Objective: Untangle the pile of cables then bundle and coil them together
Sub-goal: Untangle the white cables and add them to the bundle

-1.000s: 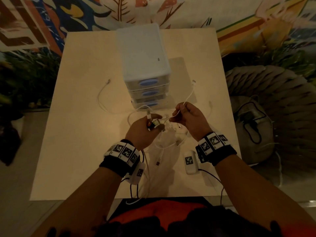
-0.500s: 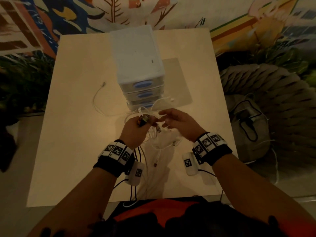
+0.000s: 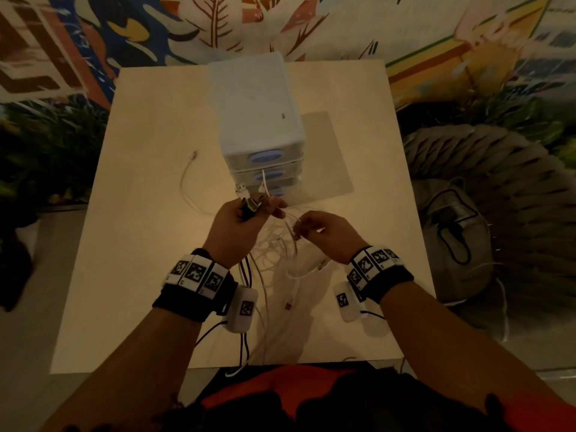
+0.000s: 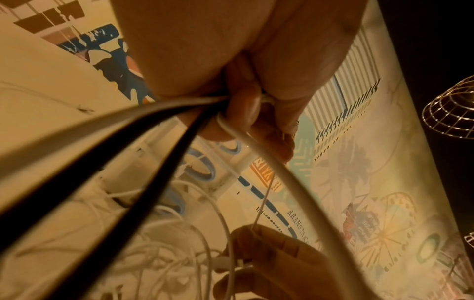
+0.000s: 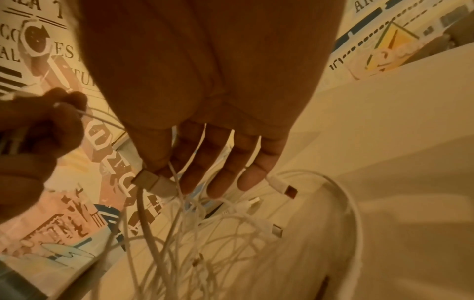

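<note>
Right now you're mid-untangle, with nothing bundled or coiled yet. Start from the biggest thing: the tabletop (image 3: 131,244) carries a white drawer unit (image 3: 255,104) at its far middle, and your hands work just in front of it, raised above the surface. Below and between them hangs the pile of cables (image 3: 280,247), a loose knot of white leads whose ends trail down onto the tabletop toward you; one white cable (image 3: 187,179) lies apart to the left, curving away from the knot.

Your left hand (image 3: 240,226) has its grip clamped on a gathered bunch of cable ends (image 3: 251,204), black and white together, with plugs poking up past the knuckles. The left wrist view shows those leads squeezed between curled fingers (image 4: 243,107). Your right hand (image 3: 324,232) pinches a single connector (image 5: 151,182) between thumb and forefinger, while the other fingers stay straight and slack.

That looks like the step of freeing one lead at a time and adding its end to the bunch. The next move probably calls for drawing that pinched connector out through the loops around it, slowly, since several thin strands cross close beside it. Then pass it to the left grip and go back for another loose plug (image 5: 282,186).
</note>
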Demonstrator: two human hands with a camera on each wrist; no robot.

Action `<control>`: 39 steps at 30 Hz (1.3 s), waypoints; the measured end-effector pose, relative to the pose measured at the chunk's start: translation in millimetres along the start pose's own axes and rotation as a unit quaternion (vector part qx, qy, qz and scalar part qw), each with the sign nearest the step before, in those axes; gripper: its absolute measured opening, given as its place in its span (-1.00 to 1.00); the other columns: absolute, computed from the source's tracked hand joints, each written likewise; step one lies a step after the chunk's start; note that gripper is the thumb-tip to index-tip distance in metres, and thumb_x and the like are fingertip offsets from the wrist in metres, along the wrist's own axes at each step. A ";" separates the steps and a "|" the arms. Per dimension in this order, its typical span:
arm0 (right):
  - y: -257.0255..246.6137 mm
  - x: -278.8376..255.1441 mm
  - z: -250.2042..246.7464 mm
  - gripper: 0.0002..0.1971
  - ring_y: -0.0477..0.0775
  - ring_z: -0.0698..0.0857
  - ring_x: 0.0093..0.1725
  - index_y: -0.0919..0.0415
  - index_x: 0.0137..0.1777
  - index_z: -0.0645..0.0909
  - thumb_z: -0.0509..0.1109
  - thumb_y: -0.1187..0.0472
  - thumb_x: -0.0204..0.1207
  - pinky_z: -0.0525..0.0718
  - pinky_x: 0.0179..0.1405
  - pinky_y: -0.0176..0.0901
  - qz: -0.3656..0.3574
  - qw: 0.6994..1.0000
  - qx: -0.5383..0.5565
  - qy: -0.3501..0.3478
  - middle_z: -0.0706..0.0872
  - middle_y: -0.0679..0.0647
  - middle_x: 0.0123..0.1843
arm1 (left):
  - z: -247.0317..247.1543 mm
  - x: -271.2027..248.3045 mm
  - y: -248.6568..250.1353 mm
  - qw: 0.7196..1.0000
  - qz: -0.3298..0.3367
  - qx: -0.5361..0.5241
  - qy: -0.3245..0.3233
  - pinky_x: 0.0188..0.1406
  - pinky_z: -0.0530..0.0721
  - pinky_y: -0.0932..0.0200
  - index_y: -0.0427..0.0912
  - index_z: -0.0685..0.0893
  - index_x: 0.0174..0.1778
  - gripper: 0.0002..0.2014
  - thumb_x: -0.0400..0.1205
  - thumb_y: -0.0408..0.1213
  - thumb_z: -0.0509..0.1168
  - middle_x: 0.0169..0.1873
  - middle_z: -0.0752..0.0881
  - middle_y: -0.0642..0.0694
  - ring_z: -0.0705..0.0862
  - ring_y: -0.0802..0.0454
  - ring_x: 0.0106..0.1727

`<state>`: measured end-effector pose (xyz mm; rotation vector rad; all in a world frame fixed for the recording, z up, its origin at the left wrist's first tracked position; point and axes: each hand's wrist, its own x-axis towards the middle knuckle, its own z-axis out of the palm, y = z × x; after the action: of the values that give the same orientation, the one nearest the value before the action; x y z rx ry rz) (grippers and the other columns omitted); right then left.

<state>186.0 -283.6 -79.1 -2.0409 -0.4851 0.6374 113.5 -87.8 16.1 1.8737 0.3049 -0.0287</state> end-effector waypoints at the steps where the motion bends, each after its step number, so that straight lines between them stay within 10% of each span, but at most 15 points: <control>1: 2.1 0.9 -0.7 -0.86 -0.05 0.78 0.01 -0.02 0.00 0.78 0.45 -0.03 0.62 0.71 0.21 0.08 0.000 1.000 -0.012 0.006 0.82 -0.06 0.00 | -1.8 -0.7 2.1 1.000 0.007 0.000 0.004 -0.44 0.50 0.55 -0.27 0.80 0.08 -0.74 0.80 -0.23 0.22 -0.09 0.83 -0.18 0.56 0.46 -0.55; 10: 9.8 -1.1 -4.3 -0.80 0.01 0.70 -0.13 0.10 0.05 0.68 0.34 -0.01 0.71 0.67 0.01 -0.06 -0.002 0.992 -0.109 0.063 0.76 0.01 -0.01 | -16.0 -11.6 28.7 0.997 0.058 -0.023 0.040 -0.46 0.43 0.53 -0.22 0.80 0.01 -0.75 0.79 -0.23 0.23 -0.11 0.84 -0.14 0.52 0.36 -0.58; 18: 14.2 1.9 -6.7 -0.88 -0.09 0.84 -0.17 0.09 -0.01 0.68 0.39 0.07 0.69 0.75 0.04 -0.08 0.054 0.994 0.039 0.085 0.84 -0.04 -0.09 | -25.0 -7.8 24.6 0.998 0.045 -0.014 0.035 -0.53 0.39 0.37 -0.10 0.80 0.04 -0.76 0.77 -0.12 0.24 -0.09 0.84 -0.09 0.42 0.25 -0.62; 22: 13.9 3.0 -2.0 -0.90 0.05 0.85 -0.19 0.07 -0.08 0.64 0.39 0.20 0.70 0.76 -0.08 0.01 0.086 0.983 0.147 0.066 0.83 0.04 -0.12 | -14.5 -6.6 22.3 0.996 0.066 0.019 -0.050 -0.12 0.56 0.55 -0.15 0.74 0.27 -0.76 0.76 -0.25 0.25 -0.08 0.83 -0.12 0.74 0.38 -0.18; 25: 12.0 2.7 1.3 -0.90 0.13 0.86 -0.19 0.15 -0.03 0.63 0.33 0.27 0.73 0.77 -0.11 0.05 0.099 0.973 0.199 0.056 0.81 0.08 -0.14 | -10.1 0.4 3.8 0.993 0.038 0.076 -0.081 0.03 0.55 0.53 0.04 0.77 0.26 -0.78 0.76 -0.16 0.28 -0.07 0.85 0.04 0.75 0.32 0.06; 30: 3.6 1.7 2.0 -0.90 0.03 0.84 -0.26 0.21 0.00 0.58 0.28 0.32 0.75 0.72 -0.20 -0.09 0.092 0.967 0.231 0.051 0.80 0.01 -0.22 | -0.9 11.1 -33.9 0.986 -0.052 0.145 -0.069 -0.15 0.53 0.36 0.17 0.79 0.03 -0.83 0.74 -0.19 0.30 -0.15 0.83 0.13 0.69 0.43 -0.21; 34: 0.7 4.4 0.6 -0.77 0.13 0.84 -0.23 0.15 -0.03 0.49 0.17 0.48 0.75 0.75 -0.15 -0.08 0.078 0.950 0.298 0.050 0.80 0.07 -0.23 | 4.1 17.4 -57.4 0.976 -0.096 0.189 -0.056 0.00 0.64 0.14 0.11 0.79 -0.04 -0.87 0.71 -0.16 0.33 -0.22 0.82 0.10 0.75 0.10 -0.08; 39: -5.2 6.4 -0.1 -0.72 0.14 0.84 -0.29 0.19 -0.10 0.32 0.14 0.56 0.72 0.79 -0.22 -0.11 0.062 0.932 0.352 0.062 0.70 0.25 -0.18 | 5.7 20.1 -63.6 0.982 -0.110 0.143 -0.059 -0.20 0.59 0.47 0.19 0.80 0.08 -0.84 0.71 -0.15 0.34 -0.19 0.81 0.16 0.75 0.30 -0.15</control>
<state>190.6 -277.5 -76.1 -1.4161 -0.0289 0.6373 119.4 -71.0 -48.3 2.1040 0.4436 -0.3481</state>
